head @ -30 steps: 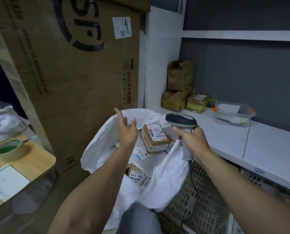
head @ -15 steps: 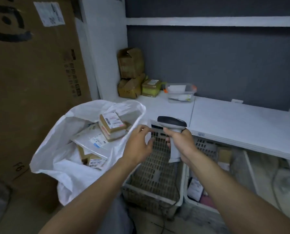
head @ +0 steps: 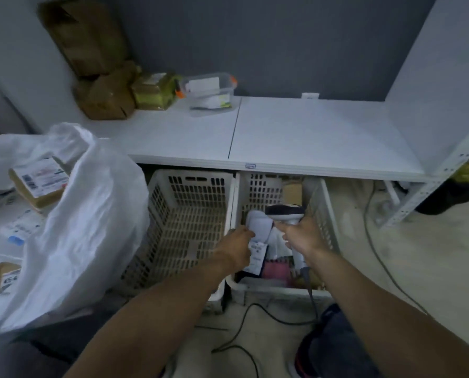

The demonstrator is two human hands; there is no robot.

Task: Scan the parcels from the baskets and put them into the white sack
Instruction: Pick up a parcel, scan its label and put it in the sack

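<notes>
Both hands have dropped from above the basket rims into the right basket [head: 326, 198], and the left hand [head: 237, 242], empty half a second earlier, now pinches the left edge of a white parcel [head: 258, 224]; blur hides the exact finger placement. The parcel lies against the basket's left wall, on top of other packets, among them a pink packet [head: 276, 268].

It looks like a soft film mailer: probably light, limp and rather slick, apt to fold when lifted by one edge. A fuller grip near mid-length should keep its label flat for reading.

Its long axis runs roughly away from the person, the far end raised and curled over.

The right hand [head: 302, 237] is wrapped round the handle of the scanner [head: 284, 211], whose head sits just beside the parcel's far end, facing left.

The left basket [head: 189, 179] stands alongside, the white sack [head: 91, 214] beyond it at left, already holding labelled boxes. A white shelf [head: 309, 132] overhangs both baskets.
</notes>
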